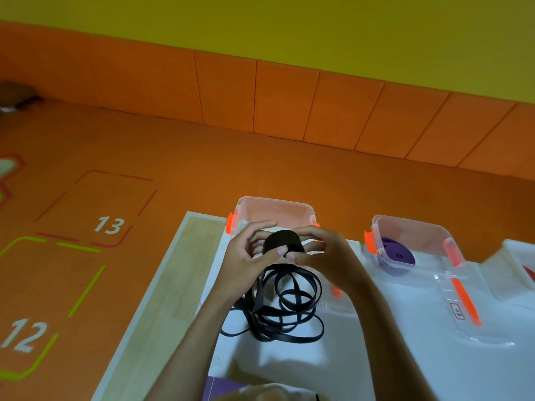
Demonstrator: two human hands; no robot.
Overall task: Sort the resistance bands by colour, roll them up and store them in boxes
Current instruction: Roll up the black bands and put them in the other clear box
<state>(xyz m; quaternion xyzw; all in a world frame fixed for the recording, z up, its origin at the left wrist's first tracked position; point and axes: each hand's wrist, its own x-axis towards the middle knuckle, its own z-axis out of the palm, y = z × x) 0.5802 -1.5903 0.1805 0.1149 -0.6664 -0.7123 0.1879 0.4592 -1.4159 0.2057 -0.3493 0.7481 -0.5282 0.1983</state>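
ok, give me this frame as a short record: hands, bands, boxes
left hand: pinches the black rolled coil
right hand: grips the same coil from the other side
unrolled part: loose black tangle on the white table, below the hands
box behind hands: clear plastic box with orange latches, open, no bands visible inside
box to the right: second clear box, open, holds purple rolled bands
lid: clear lid lies flat in front of the second box
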